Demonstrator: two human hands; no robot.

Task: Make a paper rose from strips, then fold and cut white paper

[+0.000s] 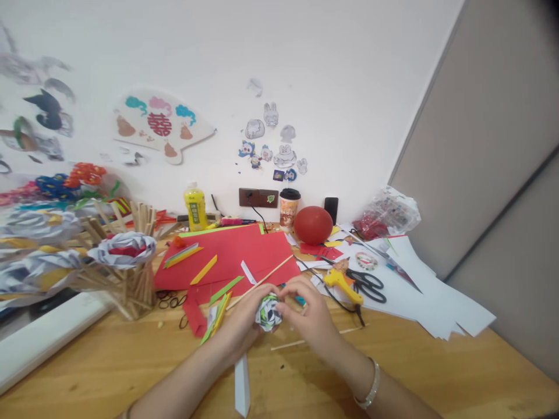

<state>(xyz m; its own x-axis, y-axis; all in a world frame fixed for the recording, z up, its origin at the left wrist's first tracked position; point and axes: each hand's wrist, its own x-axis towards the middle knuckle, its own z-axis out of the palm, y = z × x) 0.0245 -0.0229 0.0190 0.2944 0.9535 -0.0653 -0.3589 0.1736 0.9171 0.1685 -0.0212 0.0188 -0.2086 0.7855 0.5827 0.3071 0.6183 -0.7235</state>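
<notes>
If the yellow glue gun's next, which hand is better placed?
Probably the right hand: the yellow glue gun lies just beyond it, on its own side. The left hand is farther off and cupped around the paper flower, so it could likely hold that alone.

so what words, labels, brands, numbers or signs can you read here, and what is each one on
"囍", in red on the fan-shaped piece on the wall.
Yellow bottle: label has dark characters, too small and blurred to read surely.
Patterned cup: printed, but no legible words.
Clear plastic bag: any print on it is too blurred to read.
I can make out no other text.
</notes>
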